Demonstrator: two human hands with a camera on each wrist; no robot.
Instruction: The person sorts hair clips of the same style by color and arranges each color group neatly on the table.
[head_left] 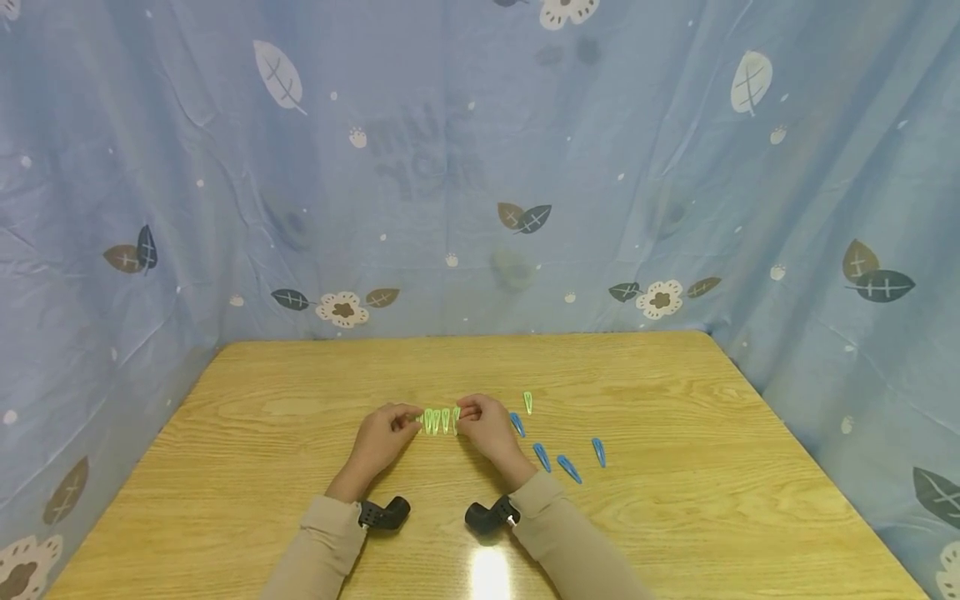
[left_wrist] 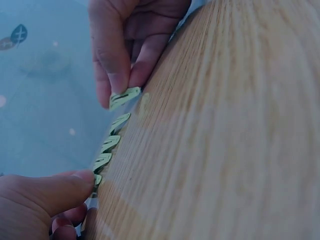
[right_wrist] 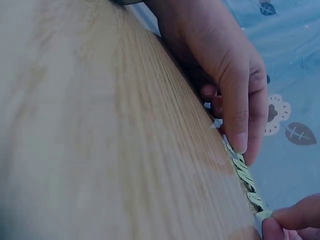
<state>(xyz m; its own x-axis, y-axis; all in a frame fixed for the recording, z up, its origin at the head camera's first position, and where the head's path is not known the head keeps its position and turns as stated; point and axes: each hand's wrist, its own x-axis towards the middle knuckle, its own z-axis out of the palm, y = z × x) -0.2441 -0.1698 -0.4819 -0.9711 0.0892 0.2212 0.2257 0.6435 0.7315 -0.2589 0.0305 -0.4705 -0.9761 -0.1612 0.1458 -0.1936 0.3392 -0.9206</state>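
A row of green snap hair clips [head_left: 437, 422] lies side by side on the wooden table between my two hands. At the row's left end my left hand [head_left: 385, 437] pinches a green hair clip [left_wrist: 97, 179] between thumb and fingers, which partly hide it. My right hand [head_left: 487, 429] pinches another green hair clip [left_wrist: 125, 97] at the right end. In the left wrist view this clip looks slightly raised and tilted, a small gap from its neighbour. Three green clips between the hands are untouched.
Right of my right hand lie several blue hair clips [head_left: 569, 468], scattered at angles. One more green hair clip [head_left: 528, 402] lies behind them. The wooden table [head_left: 262, 467] meets a blue patterned curtain [head_left: 450, 167] at the back and sides.
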